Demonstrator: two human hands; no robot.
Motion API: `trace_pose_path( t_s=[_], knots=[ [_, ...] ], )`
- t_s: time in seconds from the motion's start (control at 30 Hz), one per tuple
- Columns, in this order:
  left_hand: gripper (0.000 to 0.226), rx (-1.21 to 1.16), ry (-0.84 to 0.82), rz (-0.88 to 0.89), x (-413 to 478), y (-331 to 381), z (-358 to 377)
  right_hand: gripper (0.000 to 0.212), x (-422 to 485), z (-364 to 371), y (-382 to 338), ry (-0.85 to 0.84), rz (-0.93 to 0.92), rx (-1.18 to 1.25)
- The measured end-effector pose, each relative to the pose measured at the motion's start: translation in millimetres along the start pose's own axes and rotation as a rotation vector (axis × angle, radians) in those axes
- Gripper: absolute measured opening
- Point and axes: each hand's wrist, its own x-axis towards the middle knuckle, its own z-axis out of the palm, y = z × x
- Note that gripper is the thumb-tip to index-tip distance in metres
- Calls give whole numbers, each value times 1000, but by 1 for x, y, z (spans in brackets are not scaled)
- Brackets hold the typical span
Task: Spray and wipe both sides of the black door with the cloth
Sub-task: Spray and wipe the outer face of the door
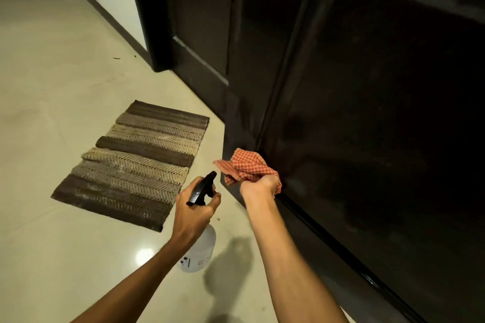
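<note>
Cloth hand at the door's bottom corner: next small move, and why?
Probably drag the checked cloth along the black door just above its bottom edge. The right hand already holds it bunched against the low corner, while the left hand holds the spray bottle aside, nozzle off the panel.

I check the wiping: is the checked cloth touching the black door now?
Touching. Head view: the cloth, bunched in the right hand, presses against the door near its bottom edge.

Two hands (195,207) (258,183), one cloth (246,166), one spray bottle (200,244), one striped mat (133,162), seemingly one black door (380,113).
</note>
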Motion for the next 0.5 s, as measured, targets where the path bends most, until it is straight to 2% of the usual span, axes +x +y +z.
trace_pose_path(
  t_s=[0.1,0.2,0.27,0.3,0.33,0.4,0.47,0.5],
  knots=[
    [10,-3,-7,55,9,-7,-5,47,16,4,2,-6,28,-133],
    [9,-19,17,79,24,-11,-8,43,12,17,5,-143,12,-381],
    [9,-44,17,95,31,-4,-9,31,-7,26,4,-199,-125,-541],
    [11,-57,27,89,34,-3,-11,27,-18,26,7,-218,-301,-638],
    [12,-70,31,88,38,0,-13,26,-25,25,9,-274,-560,-747],
    [12,-88,47,78,42,4,-15,40,-25,19,9,-412,-1198,-1023],
    [11,-105,66,98,44,6,-23,49,-19,25,5,-523,-1692,-1216],
    [11,-105,65,106,48,8,-24,47,-18,37,-2,-543,-1915,-1281]
  ],
)
